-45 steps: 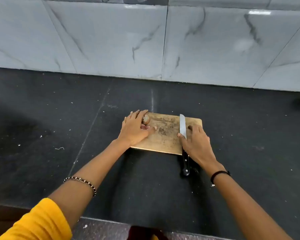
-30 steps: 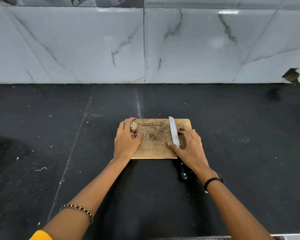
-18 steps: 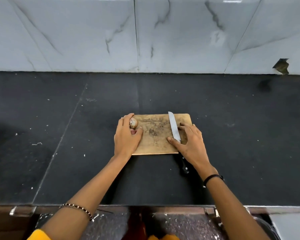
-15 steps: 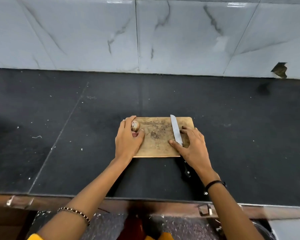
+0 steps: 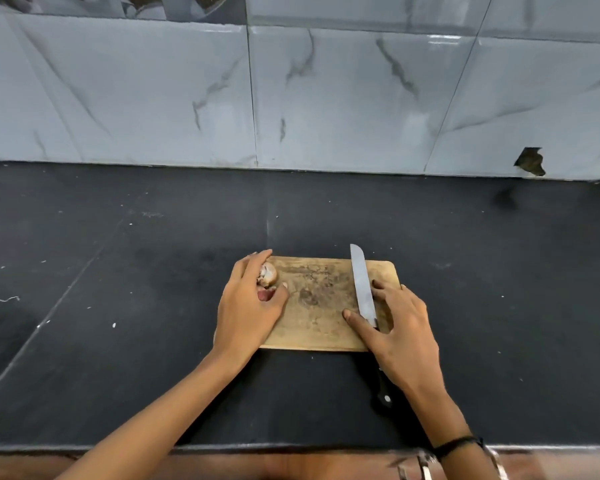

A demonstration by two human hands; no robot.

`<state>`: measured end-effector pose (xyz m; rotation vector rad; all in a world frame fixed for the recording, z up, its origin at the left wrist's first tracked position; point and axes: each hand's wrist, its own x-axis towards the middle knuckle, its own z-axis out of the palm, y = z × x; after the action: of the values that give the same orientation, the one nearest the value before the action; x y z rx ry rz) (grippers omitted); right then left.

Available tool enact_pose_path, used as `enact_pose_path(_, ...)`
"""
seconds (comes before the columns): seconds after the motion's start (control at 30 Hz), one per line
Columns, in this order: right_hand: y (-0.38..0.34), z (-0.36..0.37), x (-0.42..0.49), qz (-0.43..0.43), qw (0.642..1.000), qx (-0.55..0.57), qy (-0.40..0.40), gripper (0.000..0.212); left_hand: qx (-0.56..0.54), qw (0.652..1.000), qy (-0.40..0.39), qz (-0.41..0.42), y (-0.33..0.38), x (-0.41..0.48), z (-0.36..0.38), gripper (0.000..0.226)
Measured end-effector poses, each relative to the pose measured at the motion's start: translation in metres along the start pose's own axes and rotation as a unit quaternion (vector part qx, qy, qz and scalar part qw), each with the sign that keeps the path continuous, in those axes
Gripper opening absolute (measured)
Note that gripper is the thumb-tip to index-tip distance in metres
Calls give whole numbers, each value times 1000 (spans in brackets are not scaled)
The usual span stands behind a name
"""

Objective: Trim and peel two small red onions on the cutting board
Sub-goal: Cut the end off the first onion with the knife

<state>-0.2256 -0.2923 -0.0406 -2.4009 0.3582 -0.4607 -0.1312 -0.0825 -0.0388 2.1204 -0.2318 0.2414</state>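
**Small round onions, likely to roll**

On the dark bench (image 5: 118, 341), the right hand (image 5: 400, 323) lies spread flat over the knife (image 5: 362, 285), not gripping. The left hand (image 5: 248, 306) cups the onions (image 5: 267, 274) at the cutting board's (image 5: 319, 306) far-left corner. Light, firm, papery-skinned; pinch the sides.
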Motion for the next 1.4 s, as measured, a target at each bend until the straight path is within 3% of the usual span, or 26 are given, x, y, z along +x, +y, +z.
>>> enact_pose_path(0.37,8,5,3,-30,1000,3,0,39,22,998,-3,54,-9,3,0,58)
enact_pose_path(0.73,3,0,-6,-42,999,5,-17,53,37,997,-16,65,-11,4,-4,69)
enact_pose_path(0.9,0,-2,-12,-40,999,5,-26,45,177,981,4,77,-9,-11,-14,77)
enact_pose_path(1.23,2,-4,-13,-30,998,56,4,38,336,934,50,108,-10,-42,-20,61)
enact_pose_path(1.4,6,-2,-11,-25,995,89,24,29,280,937,5,208,-8,-42,-17,50)
